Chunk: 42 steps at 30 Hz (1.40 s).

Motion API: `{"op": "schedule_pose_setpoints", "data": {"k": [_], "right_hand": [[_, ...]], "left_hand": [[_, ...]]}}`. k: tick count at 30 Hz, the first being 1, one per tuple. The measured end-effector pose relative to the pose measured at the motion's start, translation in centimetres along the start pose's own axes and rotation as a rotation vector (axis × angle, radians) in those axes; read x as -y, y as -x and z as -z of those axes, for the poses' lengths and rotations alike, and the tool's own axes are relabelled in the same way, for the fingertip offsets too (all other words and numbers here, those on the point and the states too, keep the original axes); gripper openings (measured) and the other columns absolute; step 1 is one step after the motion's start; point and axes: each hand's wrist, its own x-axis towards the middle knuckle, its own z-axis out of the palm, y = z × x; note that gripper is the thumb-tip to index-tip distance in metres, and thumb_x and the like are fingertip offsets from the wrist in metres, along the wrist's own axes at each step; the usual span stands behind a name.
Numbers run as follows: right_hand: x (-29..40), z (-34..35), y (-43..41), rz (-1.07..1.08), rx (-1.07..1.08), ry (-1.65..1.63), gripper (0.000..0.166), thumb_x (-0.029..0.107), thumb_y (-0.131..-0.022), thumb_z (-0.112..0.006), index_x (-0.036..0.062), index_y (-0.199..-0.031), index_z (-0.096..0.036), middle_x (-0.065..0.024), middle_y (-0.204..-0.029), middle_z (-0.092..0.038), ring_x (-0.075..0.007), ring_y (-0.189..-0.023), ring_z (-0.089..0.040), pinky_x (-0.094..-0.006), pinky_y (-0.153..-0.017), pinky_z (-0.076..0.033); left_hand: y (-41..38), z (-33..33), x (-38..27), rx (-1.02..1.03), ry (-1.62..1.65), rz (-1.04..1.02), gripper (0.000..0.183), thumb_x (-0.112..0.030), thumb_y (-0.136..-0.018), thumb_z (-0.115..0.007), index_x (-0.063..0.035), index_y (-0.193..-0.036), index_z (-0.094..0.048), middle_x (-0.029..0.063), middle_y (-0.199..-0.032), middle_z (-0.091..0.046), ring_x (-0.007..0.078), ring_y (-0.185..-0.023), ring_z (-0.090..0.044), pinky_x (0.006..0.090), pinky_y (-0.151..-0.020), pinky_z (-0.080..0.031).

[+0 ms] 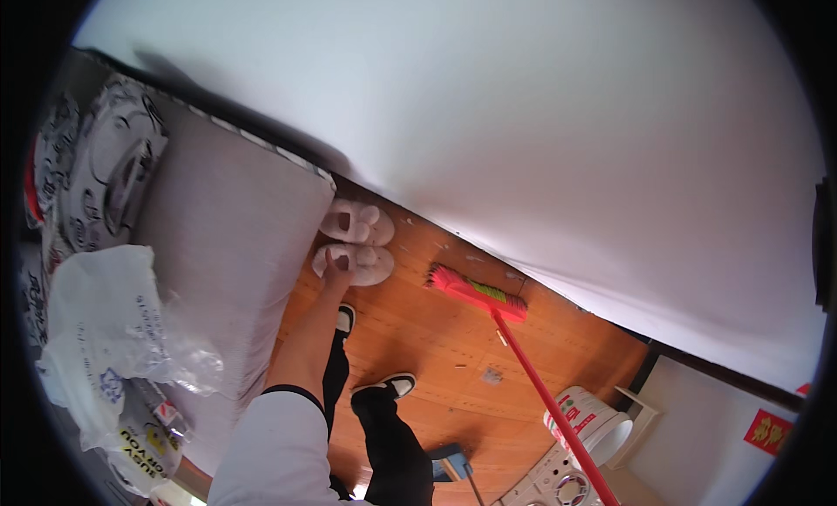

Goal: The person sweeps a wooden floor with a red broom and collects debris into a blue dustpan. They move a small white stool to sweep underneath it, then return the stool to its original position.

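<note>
My left hand (337,270) reaches down to a pair of pale fluffy slippers beside the bed; it is at the opening of the nearer slipper (373,265), and its grip on it cannot be made out. The farther slipper (379,226) lies alongside. My right hand is out of view. A red broom (480,293) with red and green bristles rests its head on the wooden floor, its red handle running to the lower right edge. Small litter (492,375) lies on the floor near my shoes.
A bed or couch (222,199) with a grey cover holds plastic bags (104,329) and a patterned pillow (114,166). A white wall (556,146) borders the floor. A white bucket (588,418) and a blue dustpan (451,460) stand lower right.
</note>
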Motion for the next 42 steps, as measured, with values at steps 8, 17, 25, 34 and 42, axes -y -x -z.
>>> {"op": "schedule_pose_setpoints", "data": {"k": [8, 17, 25, 34, 42], "right_hand": [[-1.7, -0.8, 1.1, 0.099, -0.049, 0.075, 0.022, 0.013, -0.073, -0.049, 0.0148, -0.055, -0.038, 0.0021, -0.048, -0.035, -0.0139, -0.045, -0.040, -0.0318, -0.052, -0.041], [-1.7, 0.4, 2.1, 0.021, 0.007, -0.018, 0.025, 0.008, -0.071, -0.049, 0.0149, -0.052, -0.035, 0.0019, -0.045, -0.031, -0.0136, -0.044, -0.038, -0.0303, -0.051, -0.039], [-2.9, 4.1, 2.9, 0.096, -0.092, 0.023, 0.023, 0.010, -0.070, -0.049, 0.0136, -0.055, -0.033, 0.0004, -0.048, -0.030, -0.0138, -0.047, -0.037, -0.0280, -0.054, -0.036], [-3.0, 5.1, 5.3, 0.107, -0.136, 0.034, 0.026, 0.011, -0.074, -0.049, 0.0151, -0.054, -0.032, 0.0017, -0.048, -0.028, -0.0126, -0.047, -0.034, -0.0262, -0.052, -0.033], [-4.9, 9.7, 5.6, 0.008, 0.113, -0.034, 0.018, 0.011, -0.083, -0.041, 0.0128, -0.067, -0.032, 0.0043, -0.050, -0.023, -0.0062, -0.045, -0.024, -0.0238, -0.046, -0.025]], "left_hand": [[-2.4, -2.7, -6.4, 0.088, 0.165, -0.021, 0.097, -0.016, -0.057, -0.075, -0.0252, -0.135, -0.018, 0.0148, -0.119, -0.047, 0.0268, -0.105, -0.050, 0.0347, -0.083, -0.044], [-5.4, -4.6, -0.2, 0.126, 0.187, 0.028, 0.067, -0.016, -0.074, -0.060, -0.0154, -0.132, -0.025, 0.0141, -0.124, -0.043, 0.0262, -0.111, -0.045, 0.0325, -0.085, -0.042], [-2.2, -4.1, -8.6, 0.236, 0.411, 0.001, 0.076, -0.018, -0.076, -0.062, -0.0199, -0.136, -0.016, 0.0120, -0.128, -0.039, 0.0233, -0.110, -0.044, 0.0338, -0.087, -0.043], [-1.0, -8.1, -1.9, 0.011, 0.447, -0.071, 0.053, -0.019, -0.078, -0.054, -0.0108, -0.128, -0.037, 0.0121, -0.126, -0.043, 0.0260, -0.111, -0.043, 0.0350, -0.092, -0.036], [12.3, 0.5, -2.8, 0.625, 0.761, 0.170, 0.049, -0.024, -0.079, -0.059, -0.0116, -0.122, -0.040, 0.0092, -0.113, -0.051, 0.0247, -0.104, -0.049, 0.0415, -0.083, -0.047]]}}
